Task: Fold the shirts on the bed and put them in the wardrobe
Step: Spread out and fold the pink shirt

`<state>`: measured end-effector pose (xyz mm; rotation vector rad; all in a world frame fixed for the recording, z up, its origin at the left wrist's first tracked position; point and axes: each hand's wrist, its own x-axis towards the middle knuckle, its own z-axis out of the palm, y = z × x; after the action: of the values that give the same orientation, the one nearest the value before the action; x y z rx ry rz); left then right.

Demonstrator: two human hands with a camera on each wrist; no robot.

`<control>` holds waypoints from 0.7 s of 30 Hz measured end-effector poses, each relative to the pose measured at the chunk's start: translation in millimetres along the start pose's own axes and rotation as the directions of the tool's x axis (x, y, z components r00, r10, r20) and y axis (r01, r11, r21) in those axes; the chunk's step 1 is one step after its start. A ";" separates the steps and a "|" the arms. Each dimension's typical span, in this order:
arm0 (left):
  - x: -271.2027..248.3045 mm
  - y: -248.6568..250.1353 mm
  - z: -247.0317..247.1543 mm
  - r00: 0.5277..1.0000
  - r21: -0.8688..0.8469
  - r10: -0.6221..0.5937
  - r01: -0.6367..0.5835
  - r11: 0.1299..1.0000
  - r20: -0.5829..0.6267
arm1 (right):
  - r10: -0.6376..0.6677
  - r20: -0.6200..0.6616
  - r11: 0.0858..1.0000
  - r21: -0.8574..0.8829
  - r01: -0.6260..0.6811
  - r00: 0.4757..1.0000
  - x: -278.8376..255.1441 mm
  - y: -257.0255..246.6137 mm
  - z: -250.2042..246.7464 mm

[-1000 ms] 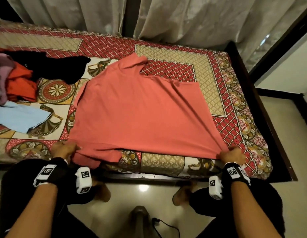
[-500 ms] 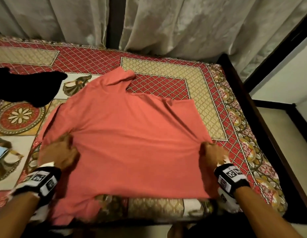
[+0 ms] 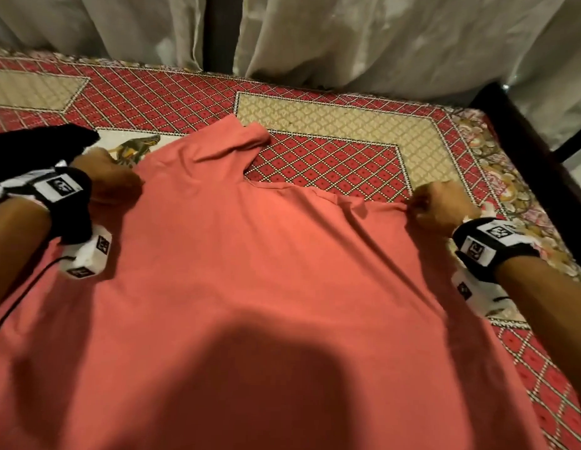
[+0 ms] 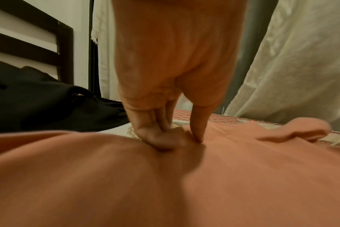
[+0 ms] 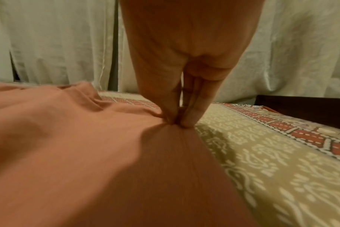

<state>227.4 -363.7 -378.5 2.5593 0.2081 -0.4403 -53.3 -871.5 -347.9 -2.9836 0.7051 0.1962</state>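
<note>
A salmon-pink shirt (image 3: 250, 271) lies spread over the patterned bed (image 3: 347, 131), doubled over on itself, with a sleeve (image 3: 237, 138) sticking out at its far edge. My left hand (image 3: 120, 180) pinches the shirt's far left corner; in the left wrist view its fingers (image 4: 165, 138) bunch the pink shirt (image 4: 243, 169). My right hand (image 3: 428, 206) pinches the far right corner, and in the right wrist view its fingertips (image 5: 184, 121) gather the pink shirt (image 5: 87, 153) into a point against the bedspread (image 5: 281, 169).
A black garment (image 3: 32, 144) lies on the bed just left of my left hand. Pale curtains (image 3: 347, 37) hang behind the bed. The dark bed frame (image 3: 526, 125) runs along the right side. A dark slatted headboard (image 4: 39, 46) shows in the left wrist view.
Both hands have carried the shirt's near hem away from the front edge of the bed up to its far edge, folding it over itself. The view has moved in closer.
</note>
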 end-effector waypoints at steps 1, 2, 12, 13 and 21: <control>9.0 -2.4 0.4 1.000 -0.017 -0.009 0.009 1.000 -0.009 | 0.029 -0.029 1.000 0.014 -0.028 0.999 8.0 6.2 4.1; 18.4 -6.5 -0.6 1.000 -0.045 -0.013 0.012 0.999 -0.028 | 0.085 -0.063 0.996 0.010 -0.084 0.994 13.7 11.9 5.5; 7.7 -27.8 4.9 0.898 0.161 0.200 -0.147 0.976 -0.391 | 0.225 -0.203 0.964 -0.096 -0.248 0.953 -1.1 42.7 13.7; -8.9 -22.5 3.3 0.876 0.203 0.292 -0.228 0.952 -0.384 | 0.195 -0.234 0.967 -0.119 -0.227 0.952 -8.9 42.6 13.6; -86.6 -63.0 7.5 0.521 0.592 0.845 -0.721 0.361 0.119 | -0.008 -0.017 0.961 -0.276 0.003 1.000 -73.7 40.7 34.3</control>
<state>129.8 -319.5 -384.3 2.8521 -1.2921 0.2132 -140.7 -872.1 -373.1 -3.2546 0.7261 0.2910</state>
